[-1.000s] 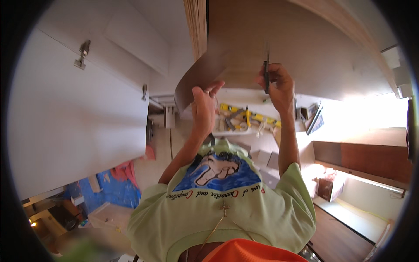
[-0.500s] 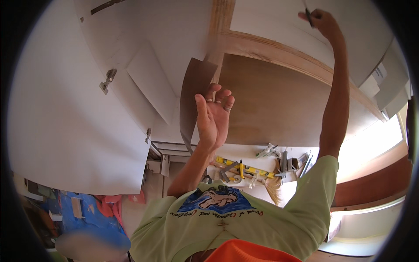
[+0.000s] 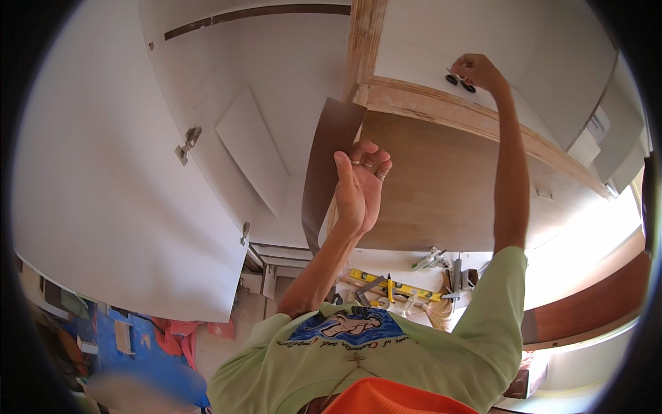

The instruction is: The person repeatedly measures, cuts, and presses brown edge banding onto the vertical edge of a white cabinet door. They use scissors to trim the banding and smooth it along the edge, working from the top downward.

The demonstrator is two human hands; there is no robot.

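Note:
My left hand (image 3: 360, 196) is raised palm up, thumb apart from the half-curled fingers, with rings on them. Nothing shows in its palm. Just behind it a curved dark brown strip (image 3: 322, 155) hangs along the cabinet's upright; whether the back of the hand touches it I cannot tell. My right hand (image 3: 478, 72) reaches far up into the pale upper compartment. Its fingers close around the blade end of a pair of scissors (image 3: 469, 87), whose black handle loops show below the fingertips, near the shelf surface.
A raw wood rail (image 3: 434, 107) borders a brown panel (image 3: 441, 186). At the left stands a white door (image 3: 124, 186) with metal hinges (image 3: 187, 145). Below the panel, a yellow spirit level (image 3: 407, 286), a brush (image 3: 439, 316) and other tools lie on a white surface.
My right hand has come down and to the left, and the scissors' two handle loops now show. My left hand keeps its pose beside the strip, while the whole view has shifted slightly.

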